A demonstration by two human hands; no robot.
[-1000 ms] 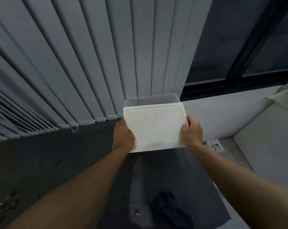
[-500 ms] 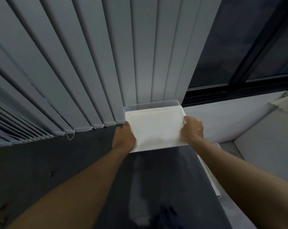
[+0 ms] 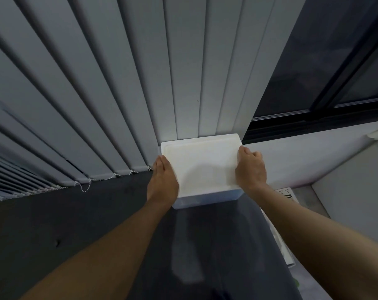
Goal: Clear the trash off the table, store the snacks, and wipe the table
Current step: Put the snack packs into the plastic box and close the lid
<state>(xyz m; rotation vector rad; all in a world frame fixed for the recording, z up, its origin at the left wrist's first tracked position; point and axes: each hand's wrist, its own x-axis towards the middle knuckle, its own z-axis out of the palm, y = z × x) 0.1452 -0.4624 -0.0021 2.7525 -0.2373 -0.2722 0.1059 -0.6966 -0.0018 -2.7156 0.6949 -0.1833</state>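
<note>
A clear plastic storage box (image 3: 207, 198) stands at the far end of the dark table (image 3: 216, 245), against the vertical blinds. Its white lid (image 3: 202, 164) now lies flat on the box and covers the whole opening, so the contents are hidden. My left hand (image 3: 163, 180) presses on the lid's left edge with the fingers held together. My right hand (image 3: 249, 168) grips the lid's right edge, fingers curled over it.
Grey vertical blinds (image 3: 118, 94) with a bead chain (image 3: 101, 180) hang behind the table. A dark window (image 3: 326, 61) is at the right. A white power strip (image 3: 286, 192) lies on the floor beside the table's right edge, near a white wall (image 3: 357, 208).
The lid has moved away from me and down onto the box, which showed open behind it before. My hands went with it, and the view tilted upward.
</note>
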